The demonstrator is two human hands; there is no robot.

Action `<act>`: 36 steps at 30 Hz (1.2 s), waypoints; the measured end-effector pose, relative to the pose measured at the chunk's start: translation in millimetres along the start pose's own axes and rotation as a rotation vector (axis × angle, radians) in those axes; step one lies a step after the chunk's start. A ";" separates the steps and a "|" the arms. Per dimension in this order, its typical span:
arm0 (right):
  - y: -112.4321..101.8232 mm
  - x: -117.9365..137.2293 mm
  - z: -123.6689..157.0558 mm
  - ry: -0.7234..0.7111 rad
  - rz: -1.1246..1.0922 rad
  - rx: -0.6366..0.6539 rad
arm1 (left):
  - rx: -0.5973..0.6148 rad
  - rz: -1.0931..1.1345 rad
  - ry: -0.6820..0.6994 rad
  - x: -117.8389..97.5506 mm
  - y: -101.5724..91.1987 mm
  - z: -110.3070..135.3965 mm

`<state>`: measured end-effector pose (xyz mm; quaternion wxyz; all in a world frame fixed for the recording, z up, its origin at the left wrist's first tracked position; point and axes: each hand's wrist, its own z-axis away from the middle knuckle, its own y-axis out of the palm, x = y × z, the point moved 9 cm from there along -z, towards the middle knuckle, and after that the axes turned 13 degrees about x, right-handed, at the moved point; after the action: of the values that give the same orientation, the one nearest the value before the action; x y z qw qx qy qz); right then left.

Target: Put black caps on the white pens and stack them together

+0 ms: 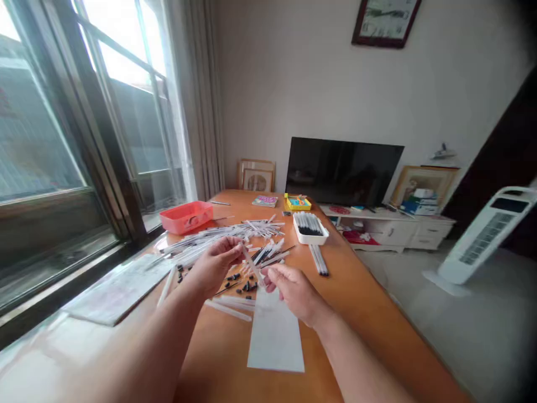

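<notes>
Both my hands are raised over the wooden table [361, 302]. My left hand [216, 264] pinches the upper end of a thin white pen barrel [250, 262]. My right hand [291, 291] is closed around the lower end of the same barrel. Under the hands lies a heap of white pen barrels [222, 235], with black pen caps [245, 284] and thin refills scattered about. A white sheet of paper [276, 336] lies flat just in front of my right hand.
A white tray [310, 229] with black-tipped pens stands past the heap, and a few pens [319, 260] lie beside it. A red basket [187, 216] sits by the window. Farther back are a television [342, 170], a low cabinet and a white tower fan [482, 235].
</notes>
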<state>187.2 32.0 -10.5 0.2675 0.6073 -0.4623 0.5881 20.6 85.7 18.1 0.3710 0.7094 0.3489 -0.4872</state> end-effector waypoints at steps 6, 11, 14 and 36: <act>8.7 -5.3 -0.3 0.038 -0.018 0.042 | 0.084 -0.040 -0.064 6.4 15.7 -0.8; -11.4 -7.6 3.6 0.073 0.019 -0.092 | 0.064 -0.634 -0.175 11.8 -4.7 1.8; -22.7 -9.1 5.6 0.086 0.011 -0.169 | 0.098 -1.088 -0.331 25.0 -20.2 3.5; -31.9 -3.3 8.3 0.081 0.014 -0.228 | 0.148 -1.561 -0.256 22.5 -7.2 1.5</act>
<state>219.4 39.3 -8.0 0.3489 0.5456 -0.5193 0.5576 20.1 90.8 -4.9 -0.0884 0.2214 0.6667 -0.7061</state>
